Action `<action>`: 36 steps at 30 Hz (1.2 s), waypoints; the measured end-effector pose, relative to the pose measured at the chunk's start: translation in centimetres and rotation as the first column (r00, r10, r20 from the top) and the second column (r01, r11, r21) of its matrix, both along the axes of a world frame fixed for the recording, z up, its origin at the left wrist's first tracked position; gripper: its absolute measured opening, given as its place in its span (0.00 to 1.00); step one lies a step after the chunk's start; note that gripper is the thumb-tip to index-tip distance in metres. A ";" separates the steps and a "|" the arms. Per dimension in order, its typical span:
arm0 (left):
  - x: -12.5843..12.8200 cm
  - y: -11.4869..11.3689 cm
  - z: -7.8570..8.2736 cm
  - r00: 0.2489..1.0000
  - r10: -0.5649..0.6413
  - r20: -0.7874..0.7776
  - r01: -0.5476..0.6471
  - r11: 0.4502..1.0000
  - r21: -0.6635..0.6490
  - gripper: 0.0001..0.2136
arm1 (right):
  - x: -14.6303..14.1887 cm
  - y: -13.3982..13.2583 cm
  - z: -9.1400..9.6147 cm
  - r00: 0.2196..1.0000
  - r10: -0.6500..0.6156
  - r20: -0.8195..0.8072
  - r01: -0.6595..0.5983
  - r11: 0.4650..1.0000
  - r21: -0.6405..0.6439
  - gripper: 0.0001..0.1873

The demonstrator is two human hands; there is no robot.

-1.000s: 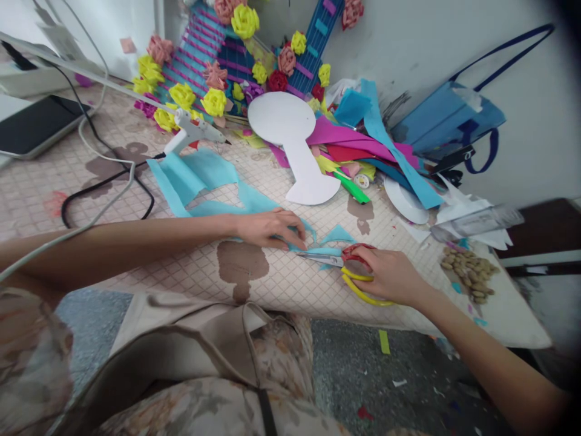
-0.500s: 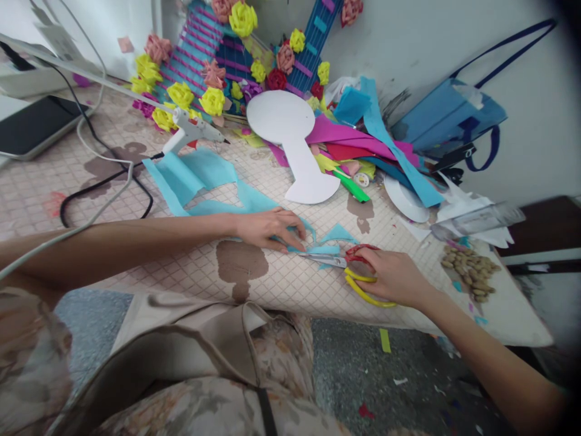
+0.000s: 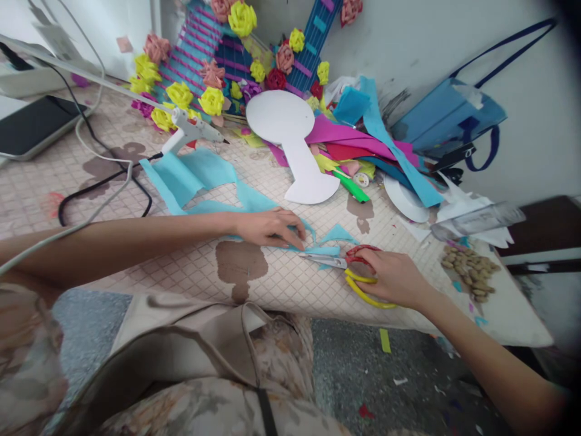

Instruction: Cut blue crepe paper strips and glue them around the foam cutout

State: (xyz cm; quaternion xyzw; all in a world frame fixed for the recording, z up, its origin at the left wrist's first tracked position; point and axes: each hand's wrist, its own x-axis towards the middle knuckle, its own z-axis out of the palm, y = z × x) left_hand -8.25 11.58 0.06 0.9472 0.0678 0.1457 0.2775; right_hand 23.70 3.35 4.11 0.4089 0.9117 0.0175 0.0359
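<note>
My right hand [image 3: 394,277] is closed round the red and yellow handles of a pair of scissors [image 3: 338,264], whose blades lie low on the table and point left into light blue felt [image 3: 200,175]. My left hand [image 3: 267,226] rests on that felt just left of the blade tips, fingers curled and pressing it down. Small blue offcuts [image 3: 338,233] lie between my two hands.
A white hot glue gun [image 3: 193,129] with its black cord sits at the back left. Behind it stand paper flowers [image 3: 211,100], a white card cutout [image 3: 290,130] and piled coloured felt strips [image 3: 358,142]. A blue bag [image 3: 449,121] and scattered nuts [image 3: 467,266] are at the right.
Hardly anything has moved; both hands and the scissors keep the same place on the felt, with only a slight shift of the view.
</note>
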 end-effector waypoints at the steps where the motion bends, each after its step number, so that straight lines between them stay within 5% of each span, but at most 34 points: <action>1: 0.0 0.0 0.0 1.000 0.005 -0.005 -0.005 1.000 0.008 0.14 | 0.0 0.0 0.0 1.000 0.001 -0.007 -0.001 1.000 -0.002 0.16; 36: -0.1 -0.3 -0.2 0.999 0.020 0.040 -0.019 1.000 -0.019 0.15 | 0.0 0.3 -0.2 1.000 -0.002 0.009 0.002 1.000 -0.020 0.17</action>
